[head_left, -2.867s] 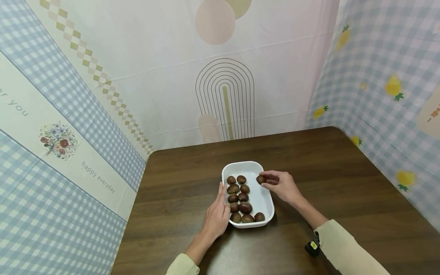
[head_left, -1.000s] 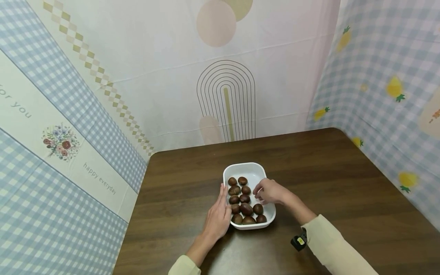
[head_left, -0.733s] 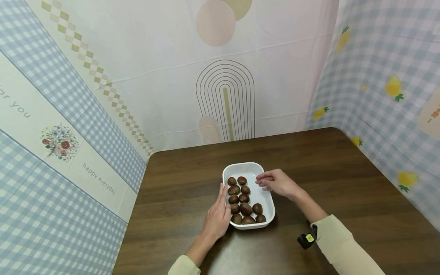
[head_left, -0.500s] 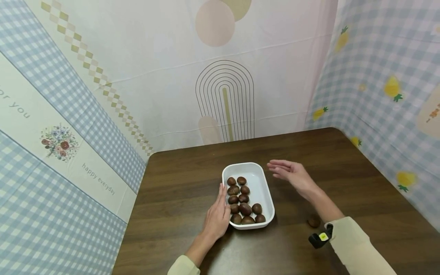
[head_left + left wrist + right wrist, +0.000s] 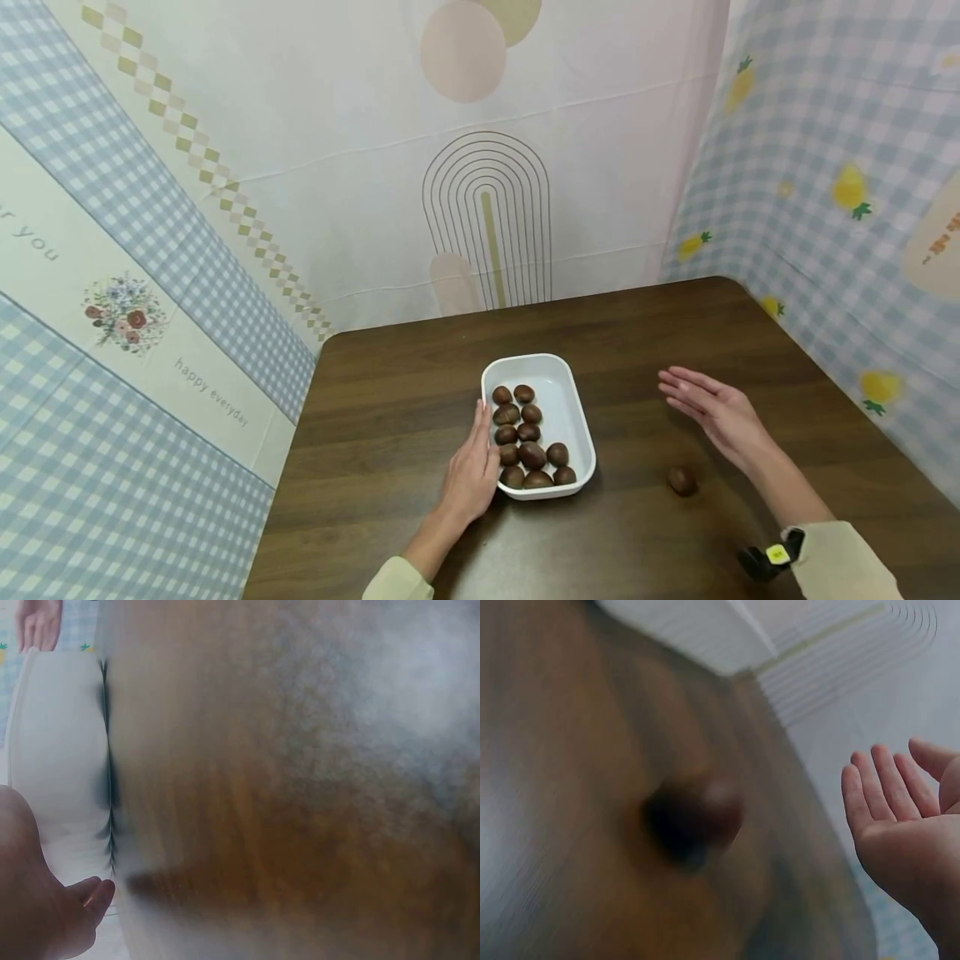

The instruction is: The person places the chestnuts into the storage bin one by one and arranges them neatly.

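Observation:
A white rectangular dish [image 5: 573, 425] stands on the table with several brown chestnuts [image 5: 532, 455] in it, in rows along its left side and near end. My left hand [image 5: 471, 473] rests its straight fingers against the dish's left wall; the left wrist view shows that hand [image 5: 45, 900] beside the white wall [image 5: 60, 735]. Off to the right, my right hand [image 5: 720, 412] is held above the table, fingers extended, holding nothing. A single chestnut [image 5: 682, 481] lies on the table just below and left of it, blurred in the right wrist view, where the right hand [image 5: 907, 817] shows its palm.
The dark wooden table [image 5: 390, 400] reaches back to a white patterned cloth [image 5: 360, 208]. Checked cloth hangs at the left [image 5: 67, 433] and right [image 5: 810, 250]. A black device [image 5: 768, 558] is strapped at my right wrist.
My right hand set a chestnut in the dish beside the second row from the near end, let go, and moved right over the table. The loose chestnut came into view. The left hand stayed.

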Demonstrator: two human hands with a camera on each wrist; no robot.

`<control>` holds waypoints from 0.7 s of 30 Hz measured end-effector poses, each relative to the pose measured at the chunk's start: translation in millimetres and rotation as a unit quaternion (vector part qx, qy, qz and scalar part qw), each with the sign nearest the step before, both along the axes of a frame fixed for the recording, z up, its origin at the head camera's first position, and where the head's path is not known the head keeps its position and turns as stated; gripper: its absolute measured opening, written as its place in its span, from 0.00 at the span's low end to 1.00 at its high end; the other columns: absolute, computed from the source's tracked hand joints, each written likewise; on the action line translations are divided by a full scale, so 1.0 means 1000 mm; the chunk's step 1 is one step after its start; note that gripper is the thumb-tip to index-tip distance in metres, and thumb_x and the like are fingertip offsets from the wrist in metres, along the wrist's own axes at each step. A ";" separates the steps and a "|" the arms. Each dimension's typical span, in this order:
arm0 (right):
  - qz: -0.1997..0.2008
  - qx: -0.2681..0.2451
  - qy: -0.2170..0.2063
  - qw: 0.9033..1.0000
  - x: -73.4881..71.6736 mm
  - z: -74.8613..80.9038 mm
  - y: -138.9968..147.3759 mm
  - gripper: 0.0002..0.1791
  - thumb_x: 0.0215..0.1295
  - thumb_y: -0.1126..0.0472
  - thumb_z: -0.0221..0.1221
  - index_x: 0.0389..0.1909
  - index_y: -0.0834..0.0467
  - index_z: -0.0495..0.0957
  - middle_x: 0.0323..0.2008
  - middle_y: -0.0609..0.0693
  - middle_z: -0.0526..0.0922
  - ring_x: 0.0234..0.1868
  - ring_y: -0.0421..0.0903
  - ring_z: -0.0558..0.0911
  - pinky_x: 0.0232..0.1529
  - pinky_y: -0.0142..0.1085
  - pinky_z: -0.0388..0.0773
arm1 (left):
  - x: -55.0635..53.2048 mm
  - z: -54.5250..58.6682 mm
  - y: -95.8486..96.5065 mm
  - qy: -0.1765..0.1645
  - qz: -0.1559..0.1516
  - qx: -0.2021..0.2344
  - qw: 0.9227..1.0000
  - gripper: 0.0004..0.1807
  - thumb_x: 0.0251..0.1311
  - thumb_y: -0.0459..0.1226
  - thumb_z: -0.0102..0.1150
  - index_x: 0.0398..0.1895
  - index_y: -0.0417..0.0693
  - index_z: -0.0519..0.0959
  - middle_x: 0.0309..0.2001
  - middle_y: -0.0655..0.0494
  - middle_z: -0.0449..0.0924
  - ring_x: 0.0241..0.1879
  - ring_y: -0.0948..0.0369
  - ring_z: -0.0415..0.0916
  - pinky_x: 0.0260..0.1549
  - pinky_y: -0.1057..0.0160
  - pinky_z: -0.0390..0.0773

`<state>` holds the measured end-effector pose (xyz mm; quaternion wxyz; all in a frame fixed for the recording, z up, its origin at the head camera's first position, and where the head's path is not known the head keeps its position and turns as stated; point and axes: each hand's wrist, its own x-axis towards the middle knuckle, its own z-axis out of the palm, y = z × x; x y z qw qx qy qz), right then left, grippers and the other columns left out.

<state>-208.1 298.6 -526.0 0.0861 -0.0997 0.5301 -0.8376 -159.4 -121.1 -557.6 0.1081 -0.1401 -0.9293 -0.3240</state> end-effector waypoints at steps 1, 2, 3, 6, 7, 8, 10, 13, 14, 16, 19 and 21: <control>0.009 0.013 -0.005 1.000 0.004 -0.005 0.005 0.23 0.84 0.69 0.48 0.76 0.67 0.68 0.66 0.53 0.83 0.66 0.45 0.82 0.66 0.41 0.74 | 0.000 0.000 0.000 0.000 0.000 0.001 1.000 0.36 0.77 0.33 0.47 0.86 0.41 0.54 0.85 0.47 0.50 0.68 0.42 0.74 0.58 0.39 0.78; 0.018 0.029 -0.007 0.999 0.009 -0.010 0.010 0.24 0.84 0.69 0.47 0.76 0.69 0.67 0.66 0.53 0.83 0.66 0.45 0.81 0.66 0.40 0.75 | 0.000 0.001 -0.001 -0.001 -0.001 0.003 1.000 0.36 0.77 0.33 0.47 0.86 0.42 0.54 0.85 0.47 0.51 0.68 0.42 0.74 0.58 0.39 0.78; 0.027 0.050 -0.009 0.998 0.013 -0.015 0.015 0.24 0.84 0.69 0.47 0.76 0.70 0.65 0.67 0.54 0.82 0.66 0.44 0.81 0.66 0.39 0.75 | 0.000 0.001 -0.001 -0.001 -0.001 0.004 1.000 0.36 0.77 0.33 0.47 0.86 0.42 0.54 0.85 0.46 0.51 0.68 0.42 0.74 0.58 0.39 0.78; 0.060 0.117 -0.012 0.991 0.027 -0.028 0.025 0.27 0.84 0.69 0.48 0.77 0.74 0.61 0.69 0.56 0.80 0.66 0.43 0.81 0.65 0.37 0.76 | 0.000 0.002 -0.001 -0.002 -0.003 0.005 1.000 0.36 0.77 0.33 0.47 0.86 0.41 0.54 0.84 0.46 0.51 0.68 0.42 0.75 0.57 0.39 0.78; 0.074 0.137 -0.010 0.988 0.032 -0.031 0.027 0.28 0.83 0.70 0.49 0.77 0.75 0.59 0.69 0.56 0.79 0.66 0.43 0.81 0.64 0.36 0.77 | 0.000 0.002 -0.001 -0.002 -0.003 0.005 1.000 0.36 0.77 0.33 0.48 0.86 0.41 0.55 0.85 0.46 0.51 0.67 0.42 0.75 0.57 0.39 0.78; 0.088 0.153 -0.007 0.984 0.036 -0.033 0.029 0.28 0.83 0.70 0.50 0.77 0.76 0.58 0.70 0.57 0.78 0.66 0.43 0.81 0.64 0.34 0.77 | 0.000 0.002 -0.002 -0.002 -0.003 0.005 1.000 0.36 0.77 0.33 0.48 0.86 0.42 0.55 0.85 0.47 0.51 0.67 0.42 0.75 0.57 0.39 0.78; 0.113 0.184 0.000 0.976 0.043 -0.036 0.030 0.28 0.82 0.69 0.51 0.77 0.77 0.59 0.70 0.58 0.78 0.67 0.42 0.81 0.63 0.32 0.77 | 0.000 0.001 -0.002 0.000 -0.001 0.001 1.000 0.36 0.77 0.33 0.48 0.85 0.42 0.55 0.84 0.46 0.52 0.67 0.42 0.75 0.57 0.40 0.78; 0.138 0.224 0.032 0.964 0.052 -0.036 0.027 0.28 0.81 0.69 0.53 0.75 0.78 0.61 0.69 0.62 0.78 0.66 0.41 0.81 0.61 0.30 0.77 | 0.000 0.001 -0.002 0.002 0.000 0.000 1.000 0.36 0.77 0.34 0.48 0.86 0.42 0.55 0.84 0.46 0.52 0.68 0.42 0.75 0.58 0.40 0.78; 0.142 0.237 0.047 0.960 0.054 -0.036 0.025 0.27 0.80 0.69 0.54 0.74 0.78 0.63 0.69 0.64 0.78 0.65 0.41 0.81 0.61 0.30 0.78 | -0.001 0.001 -0.002 0.002 0.000 -0.002 1.000 0.36 0.77 0.34 0.48 0.86 0.42 0.55 0.84 0.46 0.53 0.68 0.42 0.75 0.57 0.40 0.78; 0.143 0.255 0.076 0.953 0.058 -0.035 0.021 0.26 0.79 0.70 0.56 0.72 0.78 0.66 0.67 0.68 0.78 0.64 0.40 0.82 0.60 0.29 0.78 | -0.001 0.000 -0.002 0.003 0.000 -0.002 1.000 0.36 0.77 0.34 0.49 0.86 0.43 0.55 0.84 0.46 0.53 0.68 0.42 0.75 0.57 0.40 0.79; 0.141 0.279 0.111 0.943 0.062 -0.035 0.018 0.25 0.76 0.71 0.59 0.69 0.78 0.69 0.65 0.72 0.78 0.63 0.37 0.82 0.59 0.28 0.78 | 0.000 0.001 -0.001 0.004 0.000 -0.002 1.000 0.36 0.77 0.34 0.49 0.85 0.42 0.55 0.84 0.47 0.52 0.67 0.42 0.75 0.56 0.40 0.79; 0.139 0.293 0.121 0.938 0.065 -0.035 0.018 0.24 0.75 0.71 0.60 0.69 0.76 0.72 0.64 0.72 0.78 0.63 0.35 0.81 0.59 0.27 0.77 | 0.000 0.001 -0.001 0.003 0.000 -0.002 1.000 0.36 0.77 0.34 0.49 0.85 0.42 0.55 0.84 0.47 0.52 0.67 0.42 0.76 0.56 0.40 0.79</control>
